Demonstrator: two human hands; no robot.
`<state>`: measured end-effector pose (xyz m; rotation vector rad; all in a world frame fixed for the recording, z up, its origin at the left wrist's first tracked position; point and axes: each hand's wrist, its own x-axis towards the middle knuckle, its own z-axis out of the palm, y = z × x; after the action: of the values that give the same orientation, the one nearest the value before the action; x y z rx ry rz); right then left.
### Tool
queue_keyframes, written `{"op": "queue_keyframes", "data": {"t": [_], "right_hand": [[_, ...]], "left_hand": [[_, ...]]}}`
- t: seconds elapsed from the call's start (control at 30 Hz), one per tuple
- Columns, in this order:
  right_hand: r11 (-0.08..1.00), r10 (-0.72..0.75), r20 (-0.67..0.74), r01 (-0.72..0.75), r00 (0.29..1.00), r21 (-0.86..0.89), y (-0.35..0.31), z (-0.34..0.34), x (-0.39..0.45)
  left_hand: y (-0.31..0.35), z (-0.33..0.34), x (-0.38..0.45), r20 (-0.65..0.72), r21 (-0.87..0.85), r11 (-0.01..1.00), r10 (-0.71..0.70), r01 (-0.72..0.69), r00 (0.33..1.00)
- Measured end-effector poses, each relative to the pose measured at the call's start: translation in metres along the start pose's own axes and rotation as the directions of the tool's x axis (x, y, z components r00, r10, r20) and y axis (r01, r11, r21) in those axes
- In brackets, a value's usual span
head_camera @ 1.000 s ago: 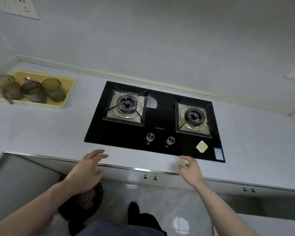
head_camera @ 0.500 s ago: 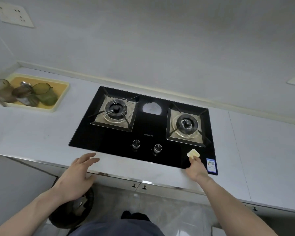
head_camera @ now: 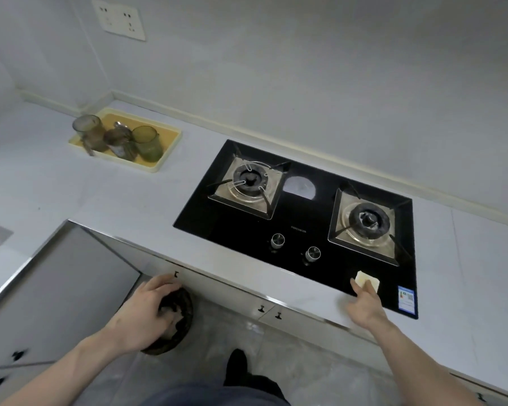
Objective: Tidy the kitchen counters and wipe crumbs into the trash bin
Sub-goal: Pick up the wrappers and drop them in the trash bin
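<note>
I find the right hand (head_camera: 365, 303) stretched over the front edge of the counter (head_camera: 129, 206) onto the near right corner of the black stove (head_camera: 302, 227); its fingers lie fairly straight on a small pale yellow sponge (head_camera: 364, 279), pressing rather than gripping it, though I cannot tell whether the thumb hooks its near edge; I judge the flat hand suits dragging the sponge toward the counter edge. The sponge sits just left of the blue sticker (head_camera: 407, 298) and in front of the right burner (head_camera: 367, 221); no crumbs are visible to me at this sharpness. The left hand (head_camera: 147, 309) hangs below the counter edge, over the dark trash bin (head_camera: 176, 320) on the floor, fingers loosely curled down toward its rim; I cannot tell whether it grasps the rim or only rests there; I judge it is placed to steady the bin or bring it under the edge, so that wiped crumbs fall in. The bin stands in front of the cabinet doors (head_camera: 232, 291), left of where the sponge lies, so it would need shifting right. On the far left a yellow tray (head_camera: 165, 155) holds three cups (head_camera: 147, 142), well apart from the work; an outlet (head_camera: 118, 19) sits on the wall above.
</note>
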<state>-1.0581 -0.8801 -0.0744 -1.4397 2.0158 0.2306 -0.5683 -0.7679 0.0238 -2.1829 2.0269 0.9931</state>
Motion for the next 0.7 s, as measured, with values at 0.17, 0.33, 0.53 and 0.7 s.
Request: {"op": "queue_keyframes", "data": {"t": [0.17,0.33,0.53,0.7], "right_hand": [[0.992,0.09,-0.012,-0.089,0.996,0.085,-0.022,0.001,-0.013],[0.978,-0.085,-0.091,0.101,0.992,0.182,-0.073,0.027,-0.066],[0.859,-0.499,0.046,0.487,0.865,0.159,-0.187,0.115,-0.135],[0.81,-0.579,0.311,0.577,0.754,0.109,-0.288,0.187,-0.152]], "left_hand": [[-0.029,-0.003,-0.022,-0.012,-0.018,0.999,-0.031,0.031,0.999],[-0.06,-0.004,-0.05,-0.013,-0.055,0.996,-0.072,0.072,0.997],[-0.11,-0.002,-0.083,-0.012,-0.087,0.985,-0.151,0.149,0.988],[-0.137,0.001,-0.107,-0.028,-0.165,0.954,-0.259,0.251,0.965]]}}
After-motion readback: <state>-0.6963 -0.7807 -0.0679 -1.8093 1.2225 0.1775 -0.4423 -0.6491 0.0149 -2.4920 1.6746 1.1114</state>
